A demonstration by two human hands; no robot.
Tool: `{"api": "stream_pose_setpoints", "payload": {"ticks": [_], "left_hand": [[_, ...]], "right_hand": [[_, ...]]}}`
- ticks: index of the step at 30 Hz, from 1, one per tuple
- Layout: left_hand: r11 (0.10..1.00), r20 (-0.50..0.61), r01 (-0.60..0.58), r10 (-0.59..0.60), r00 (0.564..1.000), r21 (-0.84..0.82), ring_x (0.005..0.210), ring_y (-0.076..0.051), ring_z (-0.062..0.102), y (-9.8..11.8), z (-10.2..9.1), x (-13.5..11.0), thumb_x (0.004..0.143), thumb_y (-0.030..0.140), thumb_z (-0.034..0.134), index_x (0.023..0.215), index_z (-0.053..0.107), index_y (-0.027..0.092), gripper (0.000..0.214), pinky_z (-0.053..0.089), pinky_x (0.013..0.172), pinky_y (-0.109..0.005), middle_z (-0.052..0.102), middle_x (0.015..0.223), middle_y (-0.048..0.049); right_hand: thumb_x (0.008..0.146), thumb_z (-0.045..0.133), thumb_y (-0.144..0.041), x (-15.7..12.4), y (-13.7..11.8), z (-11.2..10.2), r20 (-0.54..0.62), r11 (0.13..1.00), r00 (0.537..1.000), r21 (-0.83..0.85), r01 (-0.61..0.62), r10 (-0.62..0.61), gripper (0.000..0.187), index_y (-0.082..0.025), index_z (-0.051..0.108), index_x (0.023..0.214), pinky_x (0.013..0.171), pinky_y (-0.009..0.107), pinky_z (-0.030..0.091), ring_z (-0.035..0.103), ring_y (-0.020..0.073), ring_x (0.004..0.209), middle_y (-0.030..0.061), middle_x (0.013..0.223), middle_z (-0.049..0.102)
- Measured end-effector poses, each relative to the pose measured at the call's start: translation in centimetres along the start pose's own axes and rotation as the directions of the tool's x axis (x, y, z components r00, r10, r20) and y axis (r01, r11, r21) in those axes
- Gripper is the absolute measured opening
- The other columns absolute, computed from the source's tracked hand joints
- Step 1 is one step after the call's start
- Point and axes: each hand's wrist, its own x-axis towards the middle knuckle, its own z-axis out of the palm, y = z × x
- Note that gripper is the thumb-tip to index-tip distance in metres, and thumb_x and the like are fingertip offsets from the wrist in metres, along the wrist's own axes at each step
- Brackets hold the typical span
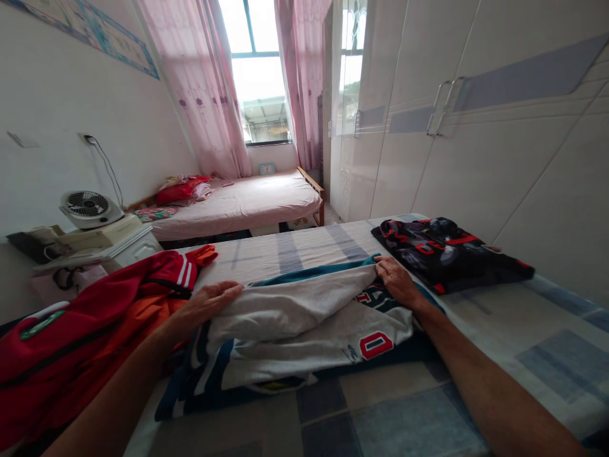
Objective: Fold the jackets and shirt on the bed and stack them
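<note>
A white and dark teal jersey (295, 317) with a red-edged number lies partly folded on the bed in front of me. Its upper layer is doubled over, with a teal edge showing along the far side. My left hand (214, 301) has the jersey's far left corner between thumb and fingers; the thumb is mostly hidden. At the far right corner, my right hand (394, 278) pinches the cloth. Just beyond that hand is a folded black garment (451, 251) with red and grey markings. Red and orange clothing (109, 317) is heaped by my left forearm.
The bed's checked sheet (399, 419) spreads under the clothes. Behind it stands a second bed (238, 209) with a pink sheet and a red bundle (185, 189). A small fan (90, 206) sits on boxes at left. White wardrobe doors (476, 146) line the right side.
</note>
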Motion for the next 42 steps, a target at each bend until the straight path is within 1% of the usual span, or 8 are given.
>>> {"api": "stream_pose_setpoints", "payload": {"ticks": [5,12,17,24,29,34,38,42], "left_hand": [[0.992,0.041,-0.077,0.073,0.996,0.102,0.092,-0.024,0.063,-3.0,0.0,0.5,0.076,0.055,0.055,0.109,0.065,0.018,0.05,0.05,0.077,-0.029,0.069,0.103,-0.0054],[0.845,-0.267,-0.179,0.349,0.898,0.503,0.099,-0.026,0.06,-2.4,2.4,0.7,0.085,0.04,0.045,0.115,0.06,0.017,0.041,0.046,0.089,-0.041,0.061,0.111,-0.0106],[0.525,0.085,-0.486,0.613,0.785,0.699,0.109,-0.025,0.053,-0.7,7.2,-2.1,0.084,0.036,0.057,0.111,0.061,0.025,0.029,0.042,0.094,-0.041,0.059,0.117,-0.0056],[0.395,0.167,-0.426,0.543,0.823,0.814,0.081,-0.019,0.057,0.7,9.8,-2.2,0.091,0.019,0.044,0.083,0.062,0.018,0.02,0.046,0.075,-0.034,0.062,0.085,-0.0038],[0.492,0.138,-0.428,0.52,0.843,0.758,0.089,-0.019,0.057,1.6,9.9,-2.2,0.09,0.025,0.048,0.095,0.059,0.019,0.014,0.046,0.073,-0.03,0.061,0.096,-0.0041],[0.366,0.194,-0.476,0.592,0.782,0.8,0.089,-0.022,0.056,3.0,11.8,-1.8,0.087,0.026,0.054,0.095,0.058,0.019,0.012,0.047,0.077,-0.036,0.06,0.097,-0.0047],[0.313,0.206,-0.469,0.606,0.768,0.826,0.082,-0.021,0.057,3.4,13.7,-0.8,0.087,0.015,0.05,0.087,0.059,0.017,0.009,0.048,0.07,-0.035,0.061,0.088,-0.0052],[0.299,0.231,-0.494,0.615,0.754,0.816,0.082,-0.02,0.058,3.7,14.5,-0.8,0.087,0.013,0.049,0.089,0.059,0.017,0.011,0.048,0.07,-0.032,0.061,0.088,-0.005]], "right_hand": [[0.089,0.035,-0.031,0.3,-0.1,0.1,-0.069,1.0,0.997,0.014,-0.027,0.028,0.03,-0.019,0.061,0.082,0.101,0.035,0.037,0.054,0.0202,0.11,0.0114,0.111,0.06],[0.079,0.04,-0.024,0.4,0.0,-0.2,-0.233,0.998,0.97,-0.001,-0.069,0.067,0.023,-0.018,0.061,0.088,0.095,0.041,0.041,0.055,0.0234,0.103,0.0114,0.105,0.06],[0.084,0.046,-0.032,-0.1,-2.8,-0.7,-0.118,0.989,0.986,-0.102,0.11,-0.122,0.029,-0.018,0.063,0.102,0.101,0.041,0.036,0.048,0.024,0.117,0.0118,0.123,0.054],[0.084,0.05,-0.027,0.5,-6.3,-0.4,0.215,0.916,0.953,-0.297,0.27,-0.211,0.02,-0.023,0.069,0.081,0.096,0.038,0.035,0.049,0.023,0.117,0.0042,0.112,0.065],[0.085,0.048,-0.024,1.2,-6.3,-0.8,0.121,0.9,0.989,-0.418,0.124,-0.08,0.021,-0.02,0.068,0.08,0.085,0.036,0.038,0.054,0.0221,0.106,0.0064,0.107,0.066],[0.085,0.05,-0.029,1.1,-8.6,0.5,0.139,0.907,0.977,-0.367,0.205,-0.164,0.021,-0.021,0.068,0.094,0.093,0.039,0.035,0.043,0.0239,0.122,0.0068,0.126,0.057],[0.083,0.052,-0.026,1.1,-9.9,2.1,0.251,0.907,0.944,-0.308,0.289,-0.215,0.018,-0.022,0.069,0.083,0.095,0.038,0.032,0.047,0.0231,0.118,0.0048,0.116,0.064],[0.083,0.049,-0.019,1.3,-9.8,2.7,0.173,0.908,0.969,-0.351,0.23,-0.178,0.018,-0.019,0.067,0.078,0.09,0.036,0.035,0.053,0.0212,0.108,0.0052,0.105,0.067]]}}
